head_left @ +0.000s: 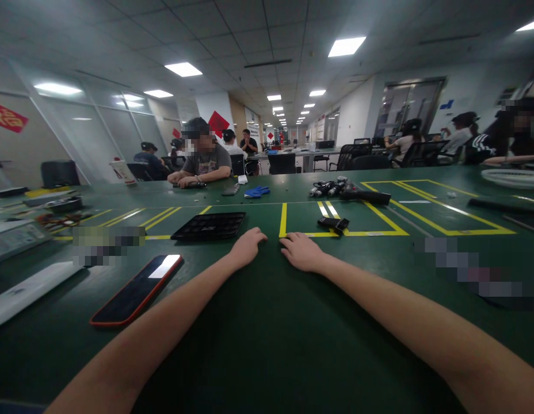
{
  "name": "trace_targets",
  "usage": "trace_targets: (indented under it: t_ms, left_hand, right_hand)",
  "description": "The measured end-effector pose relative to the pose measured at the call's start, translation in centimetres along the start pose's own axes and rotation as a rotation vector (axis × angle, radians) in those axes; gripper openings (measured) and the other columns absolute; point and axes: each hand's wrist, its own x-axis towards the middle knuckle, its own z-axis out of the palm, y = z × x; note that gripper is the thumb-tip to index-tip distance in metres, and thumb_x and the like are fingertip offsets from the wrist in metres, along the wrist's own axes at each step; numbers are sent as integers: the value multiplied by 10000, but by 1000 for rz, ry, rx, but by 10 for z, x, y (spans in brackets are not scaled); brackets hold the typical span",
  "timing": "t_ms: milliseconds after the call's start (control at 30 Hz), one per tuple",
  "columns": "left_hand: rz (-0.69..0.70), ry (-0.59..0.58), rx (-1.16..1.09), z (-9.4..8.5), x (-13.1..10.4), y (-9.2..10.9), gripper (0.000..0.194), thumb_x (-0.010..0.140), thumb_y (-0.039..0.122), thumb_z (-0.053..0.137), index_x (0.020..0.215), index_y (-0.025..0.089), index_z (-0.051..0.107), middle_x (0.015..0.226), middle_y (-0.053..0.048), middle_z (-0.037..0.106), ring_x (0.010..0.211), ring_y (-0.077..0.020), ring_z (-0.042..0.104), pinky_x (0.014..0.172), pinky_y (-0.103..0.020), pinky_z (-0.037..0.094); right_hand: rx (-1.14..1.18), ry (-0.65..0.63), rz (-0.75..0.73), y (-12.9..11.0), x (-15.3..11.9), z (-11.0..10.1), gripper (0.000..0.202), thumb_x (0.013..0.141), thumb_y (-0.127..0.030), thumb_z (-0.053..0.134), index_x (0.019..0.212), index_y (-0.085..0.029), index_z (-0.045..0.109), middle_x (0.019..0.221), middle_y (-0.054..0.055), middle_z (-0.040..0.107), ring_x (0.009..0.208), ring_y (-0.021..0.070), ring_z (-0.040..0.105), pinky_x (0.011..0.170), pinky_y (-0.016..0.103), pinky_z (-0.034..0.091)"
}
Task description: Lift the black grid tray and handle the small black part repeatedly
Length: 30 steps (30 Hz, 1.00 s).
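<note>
My left hand rests on the green tabletop, holding nothing, its fingers loosely stretched out. A black tray-like panel with a gridded surface lies just beyond it to the left. My right hand lies palm down at the near corner of a yellow tape rectangle, empty, with its fingers a little apart. Inside that rectangle is a small black object whose kind I cannot make out. A gap of bare table separates the two hands.
A phone with an orange edge and a long white object lie at the left. Farther back are a blue glove, bundled cables and a dark tube. A person sits across the table.
</note>
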Motion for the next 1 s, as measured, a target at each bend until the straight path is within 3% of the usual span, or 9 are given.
trace_targets:
  t_ms: [133,300,400,500,600,700,767,867,1000]
  left_hand:
    - [-20,-62,83,-5,1,-1,378,805,51,328,1018,151,624,1005,-83,570,928,-177,548,818,-291,443]
    - [-40,-44,280,-19,-8,20,297,850,160,357,1006,134,608,998,-115,574,940,-223,531,710,-311,463]
    - [101,-30,216,-22,-24,49,295,882,235,360,1025,126,595,1017,-113,587,950,-215,531,806,-349,441]
    - [257,-111,48,-19,-40,76,360,895,369,372,1113,150,557,1145,-96,559,1050,-204,505,904,-356,402]
    - [263,-148,13,-20,-46,88,372,901,379,357,1134,154,542,1181,-93,539,1084,-203,489,913,-354,396]
    - [174,-99,117,-25,-41,84,323,910,321,338,1063,144,561,1097,-95,563,997,-199,524,853,-345,418]
    - [33,-74,242,-30,-37,76,317,897,345,360,1021,133,561,1043,-114,567,925,-220,546,771,-351,440]
    - [-194,-149,319,-32,-33,59,332,886,383,371,979,119,550,915,-126,591,788,-233,582,634,-329,447]
    - [-163,-228,202,-26,-34,37,221,886,270,379,921,138,554,816,-103,611,732,-216,594,624,-306,434]
  right_hand:
    - [-40,50,27,16,1,-10,407,871,-379,358,1173,-169,533,1179,107,550,1066,242,490,904,367,394]
    - [-271,245,357,75,-10,-30,394,858,-325,381,1178,-133,507,1246,154,484,1163,294,394,970,448,300]
    - [-293,144,498,103,-21,-28,410,848,-371,385,1180,-156,494,1230,152,491,1139,326,409,954,522,279]
    - [-205,45,566,115,-25,-21,446,849,-388,358,1223,-161,448,1216,154,495,1048,318,480,865,448,380]
    - [-196,47,559,116,-25,-18,459,850,-372,347,1246,-153,420,1237,158,474,1056,322,472,848,408,395]
    - [-194,39,561,115,-24,-18,461,850,-374,337,1245,-151,417,1242,151,471,1049,326,473,841,406,398]
    - [-193,32,558,115,-24,-18,460,848,-376,338,1236,-145,423,1231,154,476,1038,326,478,829,405,403]
    - [-184,30,557,116,-24,-18,454,844,-380,340,1222,-147,435,1217,156,480,1033,325,480,809,402,409]
    - [-174,45,546,116,-23,-18,462,841,-382,338,1226,-144,432,1218,167,478,1030,332,480,793,410,413]
